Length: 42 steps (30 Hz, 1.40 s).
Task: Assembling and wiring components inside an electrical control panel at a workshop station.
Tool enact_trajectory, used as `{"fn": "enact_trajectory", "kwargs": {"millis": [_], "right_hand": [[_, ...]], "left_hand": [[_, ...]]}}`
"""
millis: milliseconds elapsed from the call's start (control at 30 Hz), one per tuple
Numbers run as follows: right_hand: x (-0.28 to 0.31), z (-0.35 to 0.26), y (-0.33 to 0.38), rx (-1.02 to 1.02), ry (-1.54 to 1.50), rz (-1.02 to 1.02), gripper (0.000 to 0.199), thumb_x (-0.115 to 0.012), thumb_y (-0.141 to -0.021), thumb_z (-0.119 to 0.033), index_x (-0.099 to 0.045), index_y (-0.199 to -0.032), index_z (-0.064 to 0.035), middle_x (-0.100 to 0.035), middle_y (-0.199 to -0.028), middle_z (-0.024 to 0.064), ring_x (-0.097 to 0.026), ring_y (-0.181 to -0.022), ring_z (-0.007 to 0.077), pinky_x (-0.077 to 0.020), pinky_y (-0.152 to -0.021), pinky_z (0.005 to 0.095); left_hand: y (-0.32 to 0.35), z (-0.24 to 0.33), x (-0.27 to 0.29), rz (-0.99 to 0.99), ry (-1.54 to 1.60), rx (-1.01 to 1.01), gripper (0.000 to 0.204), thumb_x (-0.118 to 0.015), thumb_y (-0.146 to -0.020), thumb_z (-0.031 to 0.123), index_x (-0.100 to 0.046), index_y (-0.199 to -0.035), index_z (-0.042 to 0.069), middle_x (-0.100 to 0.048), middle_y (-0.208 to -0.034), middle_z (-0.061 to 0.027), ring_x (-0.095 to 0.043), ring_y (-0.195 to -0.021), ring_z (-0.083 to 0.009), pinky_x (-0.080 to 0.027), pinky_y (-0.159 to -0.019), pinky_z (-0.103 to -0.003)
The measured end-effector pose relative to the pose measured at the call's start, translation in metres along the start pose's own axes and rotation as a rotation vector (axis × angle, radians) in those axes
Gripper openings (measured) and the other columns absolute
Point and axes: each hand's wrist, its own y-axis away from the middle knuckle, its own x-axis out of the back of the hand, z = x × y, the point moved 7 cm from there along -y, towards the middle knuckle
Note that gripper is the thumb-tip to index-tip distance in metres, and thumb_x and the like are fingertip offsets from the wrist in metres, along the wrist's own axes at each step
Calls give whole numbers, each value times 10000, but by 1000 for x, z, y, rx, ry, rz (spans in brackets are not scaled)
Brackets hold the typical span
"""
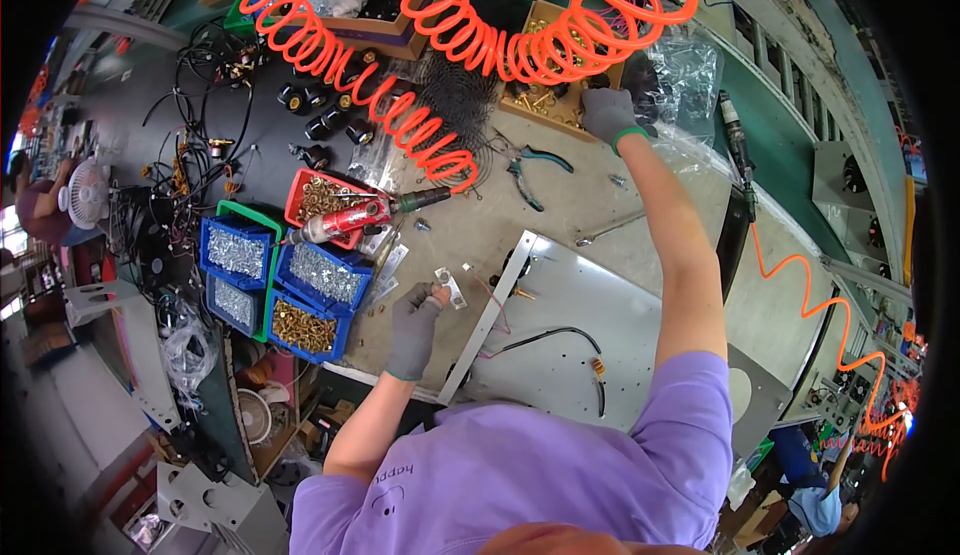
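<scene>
- The left hand [414, 327], gloved in grey, is at the near side of the bench, left of the panel [590, 340]; its fingers are curled, their tips at a small plate [453, 290]. I cannot tell whether they grip it.
- The plate lies at the fingertips, between the blue bins and the panel.
- The right hand [608, 115], also gloved, is at the far side, at the right end of the box [545, 123]. Its fingertips are hidden, so I cannot tell how far open they are or what they hold.
- The box contains brass parts [540, 102].
- The pliers [530, 173] lie with handles spread, nearer than the box.
- A wrench [608, 230] rests between the pliers and the right forearm.
- On the panel lies a black cable [562, 333], bent in a curve.
- To the left, a red driver [345, 221] lies across the red bin [297, 195], joined to an orange coiled hose [450, 160].
- Nearer, blue bins [344, 339] contain silver screws [322, 273] and brass screws [302, 326].
- A clear bag [690, 80] lies right of the right hand.
</scene>
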Motion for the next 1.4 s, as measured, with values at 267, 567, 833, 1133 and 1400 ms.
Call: {"fn": "enact_trajectory", "kwargs": {"millis": [267,567,833,1133,1400], "right_hand": [[0,0,3,14,-18,-5,245,-565,-781,-253,-652,-992,-164,-656,-999,85,-619,-962,261,-442,-779,434],[3,-3,5,29,4,15,251,-504,-804,-218,-613,-1020,-151,-647,-1013,86,-609,-979,265,-429,-813,430],[0,-2,7,44,5,-8,271,-484,-814,-213,-608,-1043,-139,-647,-1001,101,-607,-977,274,-439,-803,435],[35,16,95,19,-819,537,268,-587,-834,-299,-634,-978,-78,-662,-930,114,-634,-839,255,-479,-721,353],[-53,-20,234,-108,-1764,452,222,-597,-853,-193,-631,-980,-14,-626,-818,23,-542,-756,98,-444,-703,246]], "left_hand": [[-4,6,0,12,-37,-29,158,-603,-845,202,-596,-779,59,-434,-676,75,-351,-648,-32,-276,-568,-208],[-10,14,-5,5,-93,-37,164,-606,-845,201,-600,-783,50,-426,-665,81,-338,-632,-29,-269,-561,-204],[-13,20,-11,-26,-113,-112,160,-620,-834,183,-603,-755,45,-429,-662,79,-347,-631,-31,-284,-554,-208],[-10,73,-55,-146,-751,-667,80,-649,-764,158,-637,-791,84,-533,-684,-76,-501,-614,-212,-367,-557,-304],[29,82,-139,-513,-1355,-1495,265,-653,-637,166,-608,-894,209,-524,-810,15,-501,-803,-176,-358,-764,-369]]}}
